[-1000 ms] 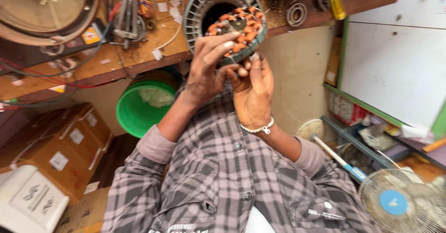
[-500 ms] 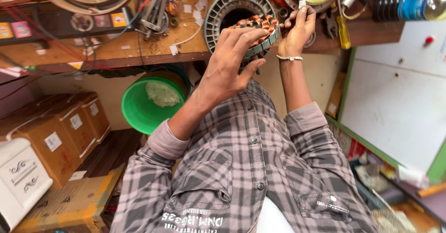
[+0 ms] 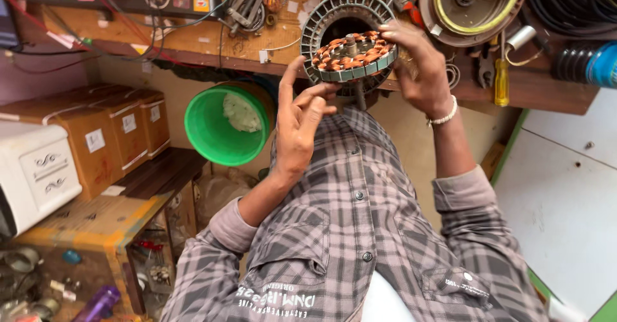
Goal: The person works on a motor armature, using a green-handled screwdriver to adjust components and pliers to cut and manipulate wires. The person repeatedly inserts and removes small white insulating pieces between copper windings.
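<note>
Right hand [image 3: 421, 71] grips stator [image 3: 353, 55], shaft pointing up-frame.

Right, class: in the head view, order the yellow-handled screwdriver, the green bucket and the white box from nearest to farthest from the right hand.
1. Yellow-handled screwdriver: on the bench, just beside the right hand.
2. Green bucket: below the bench, past the left hand.
3. White box: far edge, beside the cardboard boxes.
</note>
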